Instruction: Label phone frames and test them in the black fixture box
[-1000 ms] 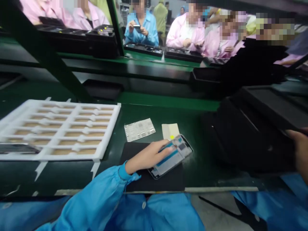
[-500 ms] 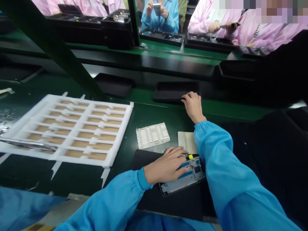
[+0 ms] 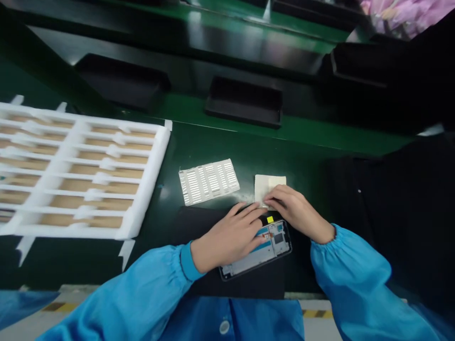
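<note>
1. The left hand (image 3: 227, 239) is laid flat on the phone (image 3: 274, 241), palm down. Its fingers are stretched out and slightly spread. The phone is pressed down, not gripped around.
2. The right hand (image 3: 300, 213) is placed just beyond the phone's far end, with the fingers bent and drawn together. Its fingertips are set on the near edge of the cream paper (image 3: 270, 182). Whether anything is pinched between them cannot be told.
3. The phone is seen lying open-backed on the black mat (image 3: 194, 222), turned at an angle. Its near end is towards the bench edge. Blue and grey inner parts are shown. A small yellow tag (image 3: 270, 219) is seen at its far end, right under the right hand's fingers.
4. The mat is laid on the dark green bench (image 3: 305, 161), near its front edge.
5. A white slotted sheet (image 3: 208, 181) is laid flat just beyond the mat, left of the cream paper and apart from both hands.
6. A white foam tray (image 3: 71, 175) with long compartments is placed well left of the hands. Brown is seen in the compartment bottoms.
7. Two empty-looking black trays (image 3: 245, 102) are seen on the belt behind the bench.
8. Blue sleeves (image 3: 149, 298) are worn on both arms.
</note>
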{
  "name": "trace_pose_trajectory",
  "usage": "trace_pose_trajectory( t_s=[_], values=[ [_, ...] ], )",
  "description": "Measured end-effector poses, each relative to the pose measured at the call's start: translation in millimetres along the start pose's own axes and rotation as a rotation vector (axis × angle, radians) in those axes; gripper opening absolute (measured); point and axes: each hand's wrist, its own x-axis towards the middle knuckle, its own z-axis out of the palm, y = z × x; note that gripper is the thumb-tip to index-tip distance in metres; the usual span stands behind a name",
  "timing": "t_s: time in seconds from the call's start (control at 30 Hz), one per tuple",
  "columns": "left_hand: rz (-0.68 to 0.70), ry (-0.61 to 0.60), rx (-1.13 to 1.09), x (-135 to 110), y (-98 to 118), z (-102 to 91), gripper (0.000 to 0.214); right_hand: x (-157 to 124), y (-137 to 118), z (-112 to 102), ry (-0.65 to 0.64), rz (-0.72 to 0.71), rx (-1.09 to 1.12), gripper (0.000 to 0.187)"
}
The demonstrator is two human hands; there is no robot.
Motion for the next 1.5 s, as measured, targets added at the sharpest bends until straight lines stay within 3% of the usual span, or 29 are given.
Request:
trace_pose_trajectory(
  t_s=[0.23, 0.43, 0.83, 0.97, 1.17, 1.37, 1.5],
  values=[
    [-0.005, -0.063, -0.002, 1.3, 2.2, -1.7, 0.034, -14.6, -2.7, 2.2, -0.022, -0.028, -0.161, 0.017],
    [0.007, -0.09, 0.041, -0.3, 3.1, -4.7, 0.033, -7.8, -11.9, 0.1, -0.174, -0.13, -0.493, 0.02],
    [0.031, -0.102, 0.06, 0.3, 5.7, -7.5, 0.027, -6.3, 16.5, -0.7, -0.001, 0.077, 0.148, 0.02],
    [0.027, -0.124, 0.026, -1.6, 6.9, -10.3, 0.029, -8.7, 14.4, -5.5, 0.186, 0.145, 0.379, 0.023],
    [0.044, -0.042, 0.043, -1.3, 8.4, -16.6, 0.027, -29.0, -7.1, 6.3, 0.462, 0.193, 0.618, 0.024],
    [-0.009, -0.079, -0.036, 3.1, 6.6, -13.7, 0.027, -21.8, 4.5, 30.2, 0.506, 0.235, 0.772, 0.03],
    [-0.004, -0.029, -0.071, -13.3, 11.3, -22.8, 0.027, -10.0, 19.6, 38.9, 0.494, 0.242, 0.797, 0.031]
  ],
)
